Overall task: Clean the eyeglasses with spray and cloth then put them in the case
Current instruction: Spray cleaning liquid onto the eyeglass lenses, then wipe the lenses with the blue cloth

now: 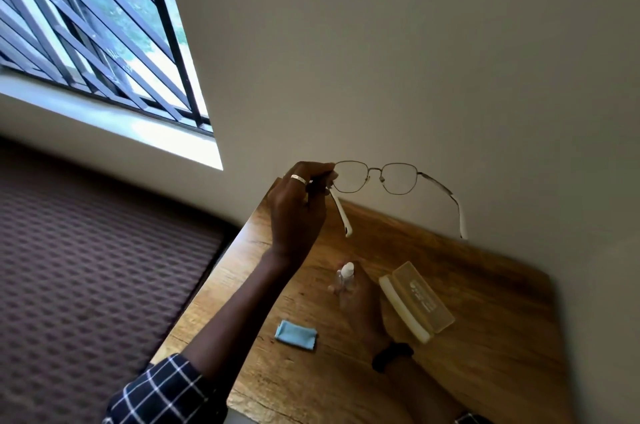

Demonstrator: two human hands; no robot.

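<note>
Eyeglasses (375, 168): held in the air at centre frame, above the far edge of the counter (485, 337), temples unfolded, lenses facing the wall
Left grip (298, 205): fingers and thumb pinch the frame at its left hinge, where the white-tipped temple meets the lens rim
Right grip (360, 299): lower centre, motion-blurred; fingers seem to curl round the spray bottle (346, 273) standing on the counter
Cloth (296, 334): blue, folded, lying on the counter lower left of the bottle
Case (415, 302): open on the counter, right of the bottle
Handling: thin wire frame, likely very light and easily bent; lenses smear at a touch
Where to hold: by the rim edge or hinge as now, never on the glass; one-sided hold probably lets the free temple swing
</note>
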